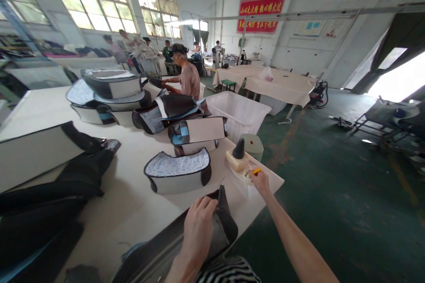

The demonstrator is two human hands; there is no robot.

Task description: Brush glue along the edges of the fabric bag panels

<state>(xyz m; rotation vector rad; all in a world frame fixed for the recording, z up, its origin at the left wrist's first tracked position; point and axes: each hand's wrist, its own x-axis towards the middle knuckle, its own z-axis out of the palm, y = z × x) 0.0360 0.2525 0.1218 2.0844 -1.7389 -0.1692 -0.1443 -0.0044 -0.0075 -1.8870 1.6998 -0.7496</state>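
Observation:
My left hand (199, 225) is closed over the edge of a black and grey sewn fabric piece (222, 230), which lies across the near table edge by my lap. Out at the table's right corner, my right hand (260, 182) pinches a small tool with a yellow handle (256, 171); its working end is too small to make out. Under that hand is a cream-coloured tray or holder (245, 176) with small things in it. A black cone (238, 148), perhaps of thread, stands on a cream block (236, 162) just behind.
A curved sewn piece with blue-white patterned lining (179, 172) sits mid-table. More such pieces (113, 84) are piled behind, with dark ones (43, 159) at left. Beyond the table are a white bin (235, 112), a stool (253, 146) and a seated co-worker (189, 77).

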